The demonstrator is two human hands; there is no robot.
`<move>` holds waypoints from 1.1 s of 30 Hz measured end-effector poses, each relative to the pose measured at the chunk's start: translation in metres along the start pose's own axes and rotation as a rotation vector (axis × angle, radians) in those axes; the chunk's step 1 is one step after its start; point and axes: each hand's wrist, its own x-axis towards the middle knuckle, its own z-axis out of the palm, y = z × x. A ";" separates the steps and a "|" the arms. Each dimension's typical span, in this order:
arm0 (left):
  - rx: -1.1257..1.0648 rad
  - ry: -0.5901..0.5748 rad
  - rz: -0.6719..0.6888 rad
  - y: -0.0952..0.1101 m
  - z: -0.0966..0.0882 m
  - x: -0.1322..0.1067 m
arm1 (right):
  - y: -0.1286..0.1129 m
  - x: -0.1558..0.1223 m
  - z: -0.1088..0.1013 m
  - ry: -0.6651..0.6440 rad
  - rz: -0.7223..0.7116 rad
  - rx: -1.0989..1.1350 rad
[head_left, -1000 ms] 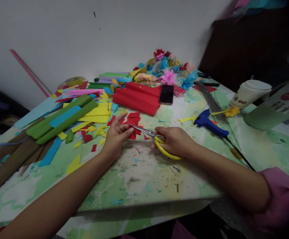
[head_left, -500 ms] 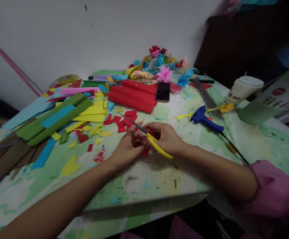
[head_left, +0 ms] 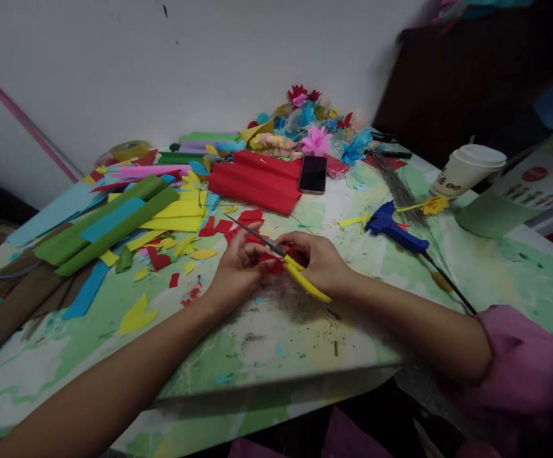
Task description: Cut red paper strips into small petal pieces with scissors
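Yellow-handled scissors (head_left: 305, 280) lie across my right hand (head_left: 328, 264), with the blades pointing up and to the left. The fingers of that hand are closed around the scissors and partly hidden behind them. My left hand (head_left: 238, 270) is just to the left, with its thumb and curled fingertips at a small piece of red paper (head_left: 274, 264). That piece sits between the two hands below the blades, and its outline is partly covered. Cut red paper pieces (head_left: 215, 226) lie on the table beyond my left hand.
A blue glue gun (head_left: 395, 229) with its cable lies on the right, near a lidded paper cup (head_left: 470, 168) and thin wires (head_left: 395, 181). Behind are a phone (head_left: 313, 174), folded red paper (head_left: 257, 181) and paper flowers (head_left: 317, 140). Green rolled paper (head_left: 100, 222) lies left.
My left hand has shifted slightly left and its fingers have loosened, showing more of the red paper. The scissors stay in my right hand, moved very slightly.
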 end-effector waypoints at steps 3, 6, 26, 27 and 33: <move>-0.007 0.002 -0.013 -0.001 0.000 0.000 | 0.001 0.000 0.002 0.008 0.015 0.013; -0.005 -0.010 -0.044 -0.002 0.000 0.001 | 0.002 0.000 0.003 0.042 -0.035 0.015; 0.030 0.170 0.040 0.003 -0.019 0.013 | -0.004 -0.002 -0.043 -0.088 -0.046 -0.967; 0.022 0.169 0.046 0.002 -0.019 0.013 | -0.003 -0.002 -0.042 -0.093 -0.046 -0.962; 0.027 0.187 0.060 0.003 -0.018 0.012 | -0.001 -0.002 -0.040 -0.108 -0.063 -0.934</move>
